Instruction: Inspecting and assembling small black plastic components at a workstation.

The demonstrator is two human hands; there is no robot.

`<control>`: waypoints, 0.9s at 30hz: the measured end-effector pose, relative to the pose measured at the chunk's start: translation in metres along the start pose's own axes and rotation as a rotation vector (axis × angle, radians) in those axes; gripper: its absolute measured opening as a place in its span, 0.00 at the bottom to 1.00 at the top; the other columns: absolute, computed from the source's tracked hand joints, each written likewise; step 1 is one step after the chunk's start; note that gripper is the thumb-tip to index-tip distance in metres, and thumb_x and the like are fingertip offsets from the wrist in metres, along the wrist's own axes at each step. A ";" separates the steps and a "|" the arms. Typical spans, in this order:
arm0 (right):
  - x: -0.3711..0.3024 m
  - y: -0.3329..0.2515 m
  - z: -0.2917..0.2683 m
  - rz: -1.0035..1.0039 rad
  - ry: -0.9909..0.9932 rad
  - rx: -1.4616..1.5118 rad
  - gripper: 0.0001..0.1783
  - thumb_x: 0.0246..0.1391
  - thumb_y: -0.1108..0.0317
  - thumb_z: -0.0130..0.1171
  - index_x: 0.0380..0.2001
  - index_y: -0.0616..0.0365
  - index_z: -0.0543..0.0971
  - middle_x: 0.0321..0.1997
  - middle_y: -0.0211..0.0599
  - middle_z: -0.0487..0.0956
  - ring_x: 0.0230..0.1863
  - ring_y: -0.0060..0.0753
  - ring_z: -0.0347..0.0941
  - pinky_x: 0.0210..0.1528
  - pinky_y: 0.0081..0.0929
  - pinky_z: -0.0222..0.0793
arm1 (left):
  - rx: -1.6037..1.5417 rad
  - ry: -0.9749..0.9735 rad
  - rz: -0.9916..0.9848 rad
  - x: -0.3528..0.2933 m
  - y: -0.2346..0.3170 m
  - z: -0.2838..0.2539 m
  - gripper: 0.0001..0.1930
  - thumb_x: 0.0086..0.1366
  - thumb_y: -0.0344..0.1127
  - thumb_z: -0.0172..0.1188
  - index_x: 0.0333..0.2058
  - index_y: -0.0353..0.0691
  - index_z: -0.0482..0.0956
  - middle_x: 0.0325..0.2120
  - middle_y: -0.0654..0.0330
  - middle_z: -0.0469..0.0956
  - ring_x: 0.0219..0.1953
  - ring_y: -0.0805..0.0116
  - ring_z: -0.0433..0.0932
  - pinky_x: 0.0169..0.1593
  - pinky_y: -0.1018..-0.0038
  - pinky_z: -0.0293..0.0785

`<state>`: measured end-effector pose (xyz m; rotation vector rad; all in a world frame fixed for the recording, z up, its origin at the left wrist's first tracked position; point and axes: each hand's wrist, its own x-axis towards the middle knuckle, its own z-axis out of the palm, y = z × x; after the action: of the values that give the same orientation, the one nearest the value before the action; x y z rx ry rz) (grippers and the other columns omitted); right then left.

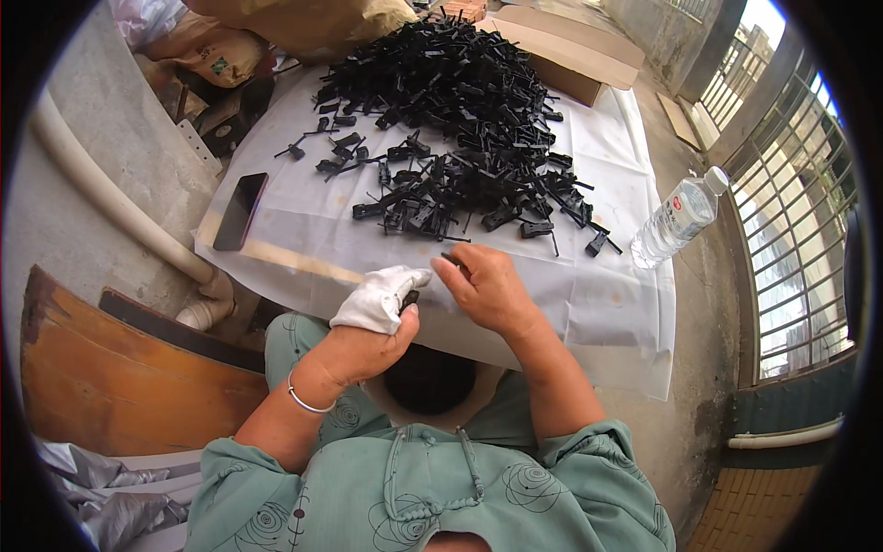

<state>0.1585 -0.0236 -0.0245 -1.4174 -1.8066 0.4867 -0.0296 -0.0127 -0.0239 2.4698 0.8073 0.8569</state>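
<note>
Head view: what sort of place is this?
Probably a makeshift hand-work spot on a porch or passageway: a pile of small black parts on a sheet-covered table, a barred window and an exposed pale pipe.

I watch through one head-worn fisheye, tilted down and forward, the hands [486, 290] close below it at mid-frame, the tabletop [308, 216] stretching away beyond.

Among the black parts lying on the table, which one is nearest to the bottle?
The black part at the lower right edge of the pile, just left of the clear bottle; every other part lies farther from that bottle.
</note>
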 end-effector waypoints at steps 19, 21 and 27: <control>-0.034 -0.003 -0.021 -0.338 -0.048 -0.254 0.05 0.46 0.73 0.56 0.24 0.58 0.70 0.20 0.37 0.69 0.21 0.42 0.68 0.21 0.33 0.65 | -0.289 0.000 -0.218 0.026 0.006 0.003 0.12 0.59 0.34 0.56 0.40 0.35 0.74 0.32 0.51 0.76 0.34 0.58 0.76 0.40 0.71 0.72; -0.037 -0.008 -0.015 -0.388 -0.035 -0.219 0.05 0.46 0.73 0.56 0.24 0.58 0.70 0.20 0.36 0.69 0.21 0.41 0.68 0.21 0.33 0.65 | -0.370 -0.106 -0.305 0.020 0.009 0.003 0.12 0.59 0.34 0.56 0.40 0.35 0.73 0.32 0.53 0.76 0.31 0.63 0.75 0.37 0.72 0.72; -0.035 -0.008 -0.006 -0.542 0.038 -0.260 0.05 0.44 0.73 0.58 0.26 0.59 0.72 0.20 0.33 0.68 0.20 0.35 0.68 0.20 0.29 0.65 | -0.674 -0.068 -0.645 0.012 0.013 0.011 0.15 0.62 0.32 0.53 0.47 0.38 0.66 0.32 0.62 0.73 0.31 0.80 0.71 0.31 0.82 0.70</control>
<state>0.1608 -0.0603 -0.0270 -1.0180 -2.1724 -0.0561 -0.0099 -0.0172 -0.0197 1.5101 1.0005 0.6473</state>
